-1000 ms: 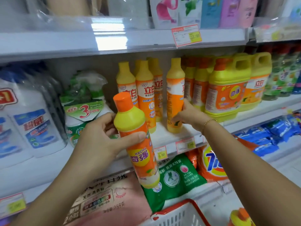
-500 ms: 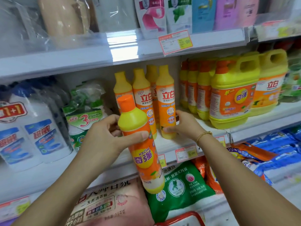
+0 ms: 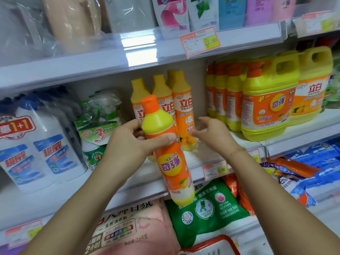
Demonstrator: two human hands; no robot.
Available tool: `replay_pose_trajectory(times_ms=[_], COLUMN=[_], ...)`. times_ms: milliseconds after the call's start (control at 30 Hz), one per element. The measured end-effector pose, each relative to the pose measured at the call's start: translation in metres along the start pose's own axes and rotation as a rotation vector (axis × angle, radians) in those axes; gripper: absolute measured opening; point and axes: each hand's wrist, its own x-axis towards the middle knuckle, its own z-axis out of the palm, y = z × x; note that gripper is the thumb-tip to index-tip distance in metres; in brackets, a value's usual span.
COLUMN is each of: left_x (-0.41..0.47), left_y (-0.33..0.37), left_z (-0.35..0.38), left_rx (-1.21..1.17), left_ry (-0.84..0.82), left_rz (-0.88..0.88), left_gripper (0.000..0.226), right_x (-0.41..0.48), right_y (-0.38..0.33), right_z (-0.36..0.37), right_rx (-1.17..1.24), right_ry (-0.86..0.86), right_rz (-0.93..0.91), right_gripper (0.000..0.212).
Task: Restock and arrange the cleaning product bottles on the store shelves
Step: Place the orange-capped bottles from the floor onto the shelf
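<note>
My left hand (image 3: 128, 142) grips a yellow and orange detergent bottle (image 3: 169, 162) with an orange cap, tilted, in front of the middle shelf (image 3: 202, 159). Behind it three orange bottles with yellow tops (image 3: 182, 107) stand upright on that shelf. My right hand (image 3: 211, 133) hovers just right of those bottles with its fingers loosely spread, holding nothing. Farther right on the shelf stand a row of slim yellow bottles (image 3: 220, 100) and two big yellow jugs (image 3: 266, 103).
White bottles wrapped in plastic (image 3: 40, 148) and a green spray pack (image 3: 99, 126) fill the shelf's left. Bags of washing powder (image 3: 207, 205) lie on the shelf below. A red basket rim (image 3: 211, 243) shows at the bottom. Refill pouches (image 3: 173, 11) stand on the shelf above.
My right hand has let go of the rightmost orange bottle after sliding it left against the others, and has drawn back a little. My left hand still holds its bottle.
</note>
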Motion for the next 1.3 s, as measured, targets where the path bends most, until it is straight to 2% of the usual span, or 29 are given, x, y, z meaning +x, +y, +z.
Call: replay_pose_trajectory(times_ms=[33, 67, 100, 167, 200, 233, 333, 400, 500, 567, 667, 733, 867, 1000, 1133, 1300], left_x=[0.003, 0.005, 0.009, 0.015, 0.019, 0.023, 0.033, 0.039, 0.048, 0.052, 0.049, 0.044, 0.039, 0.033, 0.034, 0.034], left_y=[0.002, 0.005, 0.007, 0.011, 0.013, 0.015, 0.018, 0.023, 0.018, -0.006, -0.07, -0.105, -0.13, -0.14, -0.142, -0.143], left_z=[0.002, 0.005, 0.009, 0.019, 0.026, 0.034, 0.062, 0.077, 0.088, 0.088, 0.078, 0.069, 0.066, 0.072, 0.073, 0.073], left_rx=[-0.007, -0.008, -0.009, -0.036, -0.049, -0.053, -0.091, -0.128, -0.102, 0.144, 0.706, 0.834, 0.821, 0.813, 0.798, 0.785], left_ry=[-0.009, -0.02, -0.028, -0.038, -0.04, -0.031, 0.013, 0.022, -0.016, -0.086, -0.349, -0.443, -0.313, -0.108, -0.088, -0.098], left_rz=[0.009, 0.016, 0.025, 0.035, 0.042, 0.05, 0.063, 0.1, 0.217, 0.25, 0.188, 0.213, 0.353, 0.552, 0.591, 0.58], left_gripper=[0.057, 0.054, 0.05, 0.042, 0.037, 0.031, 0.026, 0.034, 0.035, 0.037, 0.046, 0.049, 0.054, 0.033, 0.031, 0.03], right_x=[-0.02, -0.044, -0.068, -0.107, -0.117, -0.122, -0.121, -0.11, -0.077, -0.047, -0.009, 0.01, 0.038, 0.05, 0.06, 0.076], right_y=[-0.002, -0.005, -0.007, -0.007, -0.003, 0.003, 0.012, 0.018, 0.032, 0.043, 0.053, 0.054, 0.064, 0.067, 0.064, 0.061], right_z=[-0.008, -0.017, -0.025, -0.031, -0.03, -0.027, -0.02, -0.022, -0.035, -0.043, -0.046, -0.042, -0.023, -0.013, -0.007, 0.006], right_rx=[0.151, 0.322, 0.459, 0.472, 0.385, 0.264, 0.03, -0.03, -0.005, -0.019, 0.063, 0.137, 0.16, 0.211, 0.269, 0.25], right_ry=[0.035, -0.014, -0.133, -0.322, -0.297, -0.198, 0.083, 0.173, 0.214, 0.197, 0.158, 0.127, 0.001, -0.086, -0.179, -0.143], right_rz=[-0.075, -0.146, -0.196, -0.234, -0.231, -0.227, -0.232, -0.242, -0.229, -0.224, -0.188, -0.146, -0.075, -0.044, -0.033, -0.003], right_gripper=[0.047, 0.041, 0.042, 0.063, 0.073, 0.078, 0.067, 0.06, 0.063, 0.063, 0.061, 0.061, 0.06, 0.065, 0.072, 0.074])
